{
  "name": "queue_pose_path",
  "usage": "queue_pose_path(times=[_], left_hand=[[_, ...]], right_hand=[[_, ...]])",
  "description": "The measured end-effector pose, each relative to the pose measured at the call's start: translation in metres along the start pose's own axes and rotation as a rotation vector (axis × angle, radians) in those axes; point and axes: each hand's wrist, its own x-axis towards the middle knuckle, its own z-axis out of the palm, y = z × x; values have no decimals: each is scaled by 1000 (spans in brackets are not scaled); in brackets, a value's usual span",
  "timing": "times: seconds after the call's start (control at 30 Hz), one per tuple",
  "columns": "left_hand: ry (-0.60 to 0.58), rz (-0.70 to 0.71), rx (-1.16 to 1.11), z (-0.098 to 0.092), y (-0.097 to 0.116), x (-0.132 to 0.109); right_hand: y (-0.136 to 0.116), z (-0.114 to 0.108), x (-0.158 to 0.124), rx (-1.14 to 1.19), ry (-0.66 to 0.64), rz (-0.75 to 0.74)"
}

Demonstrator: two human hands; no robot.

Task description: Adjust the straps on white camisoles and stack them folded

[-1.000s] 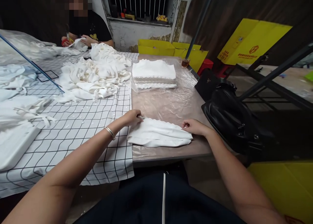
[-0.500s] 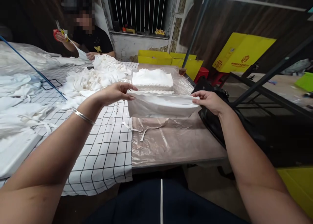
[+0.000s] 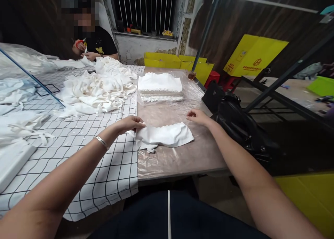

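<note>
A white cloth piece [image 3: 167,136] with a wavy upper edge lies rumpled on the plastic-covered part of the table. My left hand [image 3: 132,123] pinches its upper left corner. Crumpled ends of what look like ties stick out under its lower left edge. Just off the cloth's upper right corner, my right hand [image 3: 199,117] is held low with slightly curled fingers apart and nothing between them. Behind the cloth stands a neat stack of similar white pieces [image 3: 160,87].
Heaped white cloth [image 3: 94,89] covers the checked tablecloth [image 3: 112,166] on the left. A black bag [image 3: 235,124] sits at the table's right edge. Across the table a person [image 3: 101,44] holds red-handled scissors [image 3: 79,43]. Yellow boxes [image 3: 163,61] stand behind, near a slanting metal post [image 3: 205,30].
The cloth, stretched in the air between both hands before, now rests on the table. My right hand has let go of it. The co-worker's scissors have come down toward their other hand.
</note>
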Motion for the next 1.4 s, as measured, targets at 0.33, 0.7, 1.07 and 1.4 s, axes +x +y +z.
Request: queue_pose_path(times=[0.33, 0.7, 1.07, 1.4], left_hand=[[183, 436, 290, 11, 61, -22], [304, 453, 442, -50, 99, -38], [806, 694, 467, -93, 228, -9], [400, 737, 851, 49, -7, -41]], right_hand=[[-95, 65, 15, 624, -623, -238], [-45, -5, 6, 76, -594, 9], [-134, -143, 85, -63, 342, -248], [3, -29, -75, -354, 82, -118]])
